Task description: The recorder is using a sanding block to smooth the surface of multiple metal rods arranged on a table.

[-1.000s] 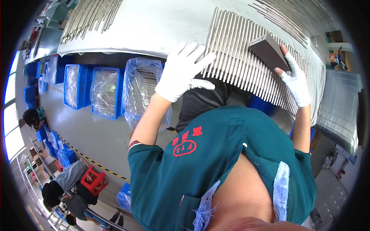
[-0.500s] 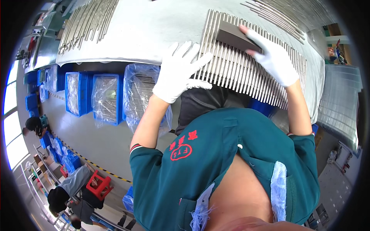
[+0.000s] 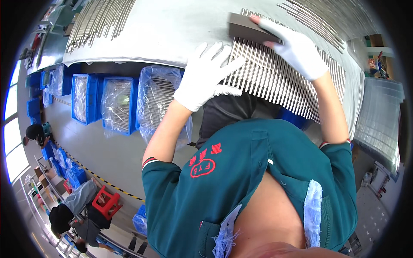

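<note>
My right grip (image 3: 301, 53) pinches the dark block (image 3: 254, 31) just ahead of it, at the row's left end; nearer me, the rods (image 3: 264, 71) lie uncovered. My left grip (image 3: 205, 77) is spread beside them. How many are finished, I can't tell.

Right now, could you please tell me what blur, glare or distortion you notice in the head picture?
Head view: the block and right hand look slightly blurred, the left hand crisper; head view: the windows at far left are washed out white, and the rods show bright glints; head view: the table has a bowed edge, and the corners go black.
</note>
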`<act>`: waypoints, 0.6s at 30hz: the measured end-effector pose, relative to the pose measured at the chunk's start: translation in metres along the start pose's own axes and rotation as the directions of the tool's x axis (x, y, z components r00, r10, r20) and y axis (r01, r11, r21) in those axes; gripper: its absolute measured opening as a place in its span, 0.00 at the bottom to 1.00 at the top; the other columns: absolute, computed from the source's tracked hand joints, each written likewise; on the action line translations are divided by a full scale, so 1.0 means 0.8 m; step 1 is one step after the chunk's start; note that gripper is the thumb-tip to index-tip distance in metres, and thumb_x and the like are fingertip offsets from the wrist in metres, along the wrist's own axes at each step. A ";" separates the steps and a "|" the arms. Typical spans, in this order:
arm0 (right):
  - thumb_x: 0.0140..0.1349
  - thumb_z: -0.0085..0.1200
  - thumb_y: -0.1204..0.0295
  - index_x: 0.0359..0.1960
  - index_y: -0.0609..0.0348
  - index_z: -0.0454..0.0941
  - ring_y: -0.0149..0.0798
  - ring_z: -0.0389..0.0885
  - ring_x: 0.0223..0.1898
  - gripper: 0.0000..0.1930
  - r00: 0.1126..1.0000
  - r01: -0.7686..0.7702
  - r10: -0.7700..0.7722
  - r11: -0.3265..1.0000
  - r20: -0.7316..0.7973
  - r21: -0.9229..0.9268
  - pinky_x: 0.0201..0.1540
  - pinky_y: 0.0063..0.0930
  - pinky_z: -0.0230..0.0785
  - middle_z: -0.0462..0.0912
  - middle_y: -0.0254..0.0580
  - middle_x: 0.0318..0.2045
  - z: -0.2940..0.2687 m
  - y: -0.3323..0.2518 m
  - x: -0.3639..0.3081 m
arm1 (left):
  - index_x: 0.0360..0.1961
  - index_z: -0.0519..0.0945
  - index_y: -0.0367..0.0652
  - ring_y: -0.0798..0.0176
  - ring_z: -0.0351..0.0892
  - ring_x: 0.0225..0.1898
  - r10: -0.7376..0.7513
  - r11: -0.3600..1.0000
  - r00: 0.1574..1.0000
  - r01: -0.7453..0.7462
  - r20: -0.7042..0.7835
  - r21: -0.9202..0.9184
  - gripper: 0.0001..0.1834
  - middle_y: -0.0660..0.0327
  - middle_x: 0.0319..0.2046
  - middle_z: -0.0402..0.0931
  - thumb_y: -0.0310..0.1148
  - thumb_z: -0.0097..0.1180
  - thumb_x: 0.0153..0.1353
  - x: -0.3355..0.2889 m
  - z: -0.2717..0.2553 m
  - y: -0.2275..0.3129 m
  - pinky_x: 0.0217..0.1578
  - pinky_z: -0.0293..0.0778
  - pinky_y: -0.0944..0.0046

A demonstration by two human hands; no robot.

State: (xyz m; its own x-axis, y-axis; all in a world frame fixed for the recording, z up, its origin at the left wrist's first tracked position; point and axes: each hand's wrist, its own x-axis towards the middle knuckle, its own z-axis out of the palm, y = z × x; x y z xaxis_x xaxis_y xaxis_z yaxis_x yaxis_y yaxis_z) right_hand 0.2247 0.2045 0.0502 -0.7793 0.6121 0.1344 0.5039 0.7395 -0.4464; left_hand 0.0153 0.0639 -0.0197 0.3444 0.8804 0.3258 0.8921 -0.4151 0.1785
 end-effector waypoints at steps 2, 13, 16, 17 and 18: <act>0.60 0.53 0.71 0.63 0.29 0.65 0.50 0.75 0.53 0.29 0.997 0.043 -0.049 0.994 0.057 0.101 0.53 0.32 0.69 0.75 0.41 0.54 0.009 -0.005 0.022 | 0.60 0.70 0.57 0.46 0.66 0.58 0.017 1.000 1.000 -0.017 -0.001 0.001 0.42 0.51 0.54 0.70 0.68 0.47 0.46 0.002 0.000 -0.001 0.59 0.56 0.42; 0.57 0.57 0.74 0.64 0.34 0.64 0.42 0.72 0.58 0.32 0.963 -0.268 0.268 0.961 0.012 0.073 0.58 0.28 0.65 0.72 0.40 0.58 -0.039 0.046 -0.098 | 0.60 0.70 0.57 0.46 0.66 0.58 -0.005 1.000 1.000 0.005 -0.020 0.014 0.42 0.51 0.54 0.71 0.67 0.48 0.46 -0.003 -0.001 0.002 0.59 0.56 0.42; 0.57 0.58 0.73 0.64 0.35 0.64 0.42 0.71 0.59 0.32 0.953 -0.286 0.299 0.939 -0.045 0.191 0.59 0.28 0.65 0.71 0.40 0.59 -0.032 0.034 -0.102 | 0.59 0.72 0.53 0.45 0.67 0.57 0.009 1.000 1.000 -0.009 -0.025 0.001 0.41 0.49 0.54 0.71 0.68 0.45 0.49 -0.003 -0.002 0.000 0.60 0.56 0.42; 0.57 0.58 0.73 0.64 0.36 0.64 0.41 0.71 0.60 0.32 0.953 -0.291 0.301 0.936 -0.022 0.196 0.59 0.28 0.64 0.71 0.39 0.59 -0.033 0.030 -0.104 | 0.59 0.72 0.53 0.45 0.67 0.57 0.011 1.000 1.000 -0.011 -0.024 0.002 0.41 0.49 0.54 0.71 0.68 0.45 0.49 -0.004 -0.003 0.001 0.60 0.56 0.42; 0.57 0.58 0.73 0.64 0.36 0.64 0.41 0.71 0.60 0.32 0.953 -0.291 0.301 0.936 -0.022 0.197 0.59 0.28 0.64 0.71 0.39 0.59 -0.032 0.025 -0.107 | 0.58 0.73 0.52 0.46 0.68 0.56 0.012 1.000 0.999 -0.012 -0.040 -0.008 0.38 0.51 0.52 0.72 0.63 0.49 0.50 -0.006 -0.004 0.004 0.59 0.57 0.43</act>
State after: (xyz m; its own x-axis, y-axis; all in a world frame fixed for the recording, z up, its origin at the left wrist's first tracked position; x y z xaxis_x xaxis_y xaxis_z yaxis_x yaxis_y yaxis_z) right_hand 0.3108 0.1739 0.0526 -0.5827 0.8126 0.0132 0.6251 0.4585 -0.6316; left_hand 0.0152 0.0575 -0.0175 0.3432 0.8654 0.3652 0.8855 -0.4277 0.1815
